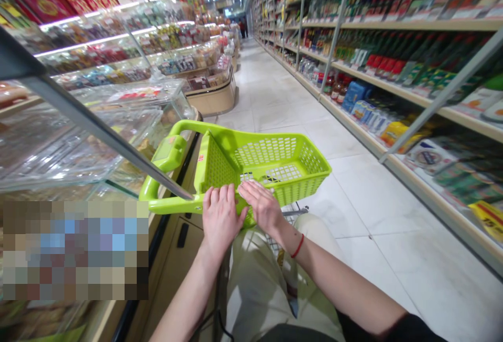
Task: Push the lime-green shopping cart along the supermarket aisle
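Observation:
A lime-green shopping cart basket [275, 161] stands right in front of me, its perforated sides showing and nothing visible inside. Its looped handle [188, 124] points to the left. My left hand [222, 211] is closed over the near rim, fingers curled onto its top. Just to the right, my right hand [261, 206] wraps over the same rim, with a red cord around the wrist. The two hands are side by side, close together. A grey metal pole [118, 143] crosses diagonally in front of the cart's left end.
Glass-topped display bins [78, 148] line the left side, with tiers of packaged goods beyond. Long shelves [412, 96] of bottles and boxes run along the right. A white tiled aisle [271, 90] stretches ahead between them, with a distant person [244, 26] at its far end.

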`<action>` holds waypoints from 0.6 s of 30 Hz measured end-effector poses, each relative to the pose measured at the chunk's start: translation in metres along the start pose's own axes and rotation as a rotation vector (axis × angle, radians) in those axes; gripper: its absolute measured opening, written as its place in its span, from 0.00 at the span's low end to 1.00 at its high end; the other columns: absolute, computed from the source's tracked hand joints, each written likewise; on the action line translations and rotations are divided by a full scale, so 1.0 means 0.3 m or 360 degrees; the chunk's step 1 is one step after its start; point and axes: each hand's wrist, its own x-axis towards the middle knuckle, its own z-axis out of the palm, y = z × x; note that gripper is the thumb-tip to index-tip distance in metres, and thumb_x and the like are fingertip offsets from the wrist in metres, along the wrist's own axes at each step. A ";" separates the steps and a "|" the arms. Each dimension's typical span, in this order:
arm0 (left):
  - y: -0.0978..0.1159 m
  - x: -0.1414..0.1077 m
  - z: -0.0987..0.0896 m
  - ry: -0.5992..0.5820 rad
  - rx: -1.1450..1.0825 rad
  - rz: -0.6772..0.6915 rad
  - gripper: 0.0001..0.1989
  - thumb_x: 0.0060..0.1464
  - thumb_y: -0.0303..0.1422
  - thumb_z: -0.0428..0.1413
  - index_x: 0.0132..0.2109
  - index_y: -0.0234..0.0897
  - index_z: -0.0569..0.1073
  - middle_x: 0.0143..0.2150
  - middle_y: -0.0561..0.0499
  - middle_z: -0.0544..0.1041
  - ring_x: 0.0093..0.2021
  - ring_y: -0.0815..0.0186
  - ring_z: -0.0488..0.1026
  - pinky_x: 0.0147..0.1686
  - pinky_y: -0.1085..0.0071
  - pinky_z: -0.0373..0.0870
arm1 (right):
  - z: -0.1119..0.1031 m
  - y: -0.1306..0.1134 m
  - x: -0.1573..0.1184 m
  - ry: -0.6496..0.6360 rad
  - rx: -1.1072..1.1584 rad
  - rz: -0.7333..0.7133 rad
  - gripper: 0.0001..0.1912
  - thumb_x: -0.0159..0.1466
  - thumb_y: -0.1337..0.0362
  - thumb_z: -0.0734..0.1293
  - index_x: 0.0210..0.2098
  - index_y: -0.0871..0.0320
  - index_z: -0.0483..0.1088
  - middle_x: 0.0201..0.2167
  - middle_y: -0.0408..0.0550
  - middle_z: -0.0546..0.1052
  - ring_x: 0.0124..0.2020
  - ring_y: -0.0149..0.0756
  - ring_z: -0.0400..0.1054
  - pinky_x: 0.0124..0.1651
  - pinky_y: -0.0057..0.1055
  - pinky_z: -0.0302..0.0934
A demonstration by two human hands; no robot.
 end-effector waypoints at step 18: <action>0.000 0.001 0.000 -0.0015 0.0041 0.0004 0.31 0.56 0.44 0.55 0.60 0.28 0.66 0.53 0.37 0.72 0.54 0.49 0.66 0.63 0.52 0.51 | -0.029 0.039 -0.022 -0.0042 -0.0101 -0.0033 0.27 0.66 0.75 0.53 0.62 0.62 0.66 0.62 0.53 0.69 0.66 0.38 0.59 0.69 0.41 0.55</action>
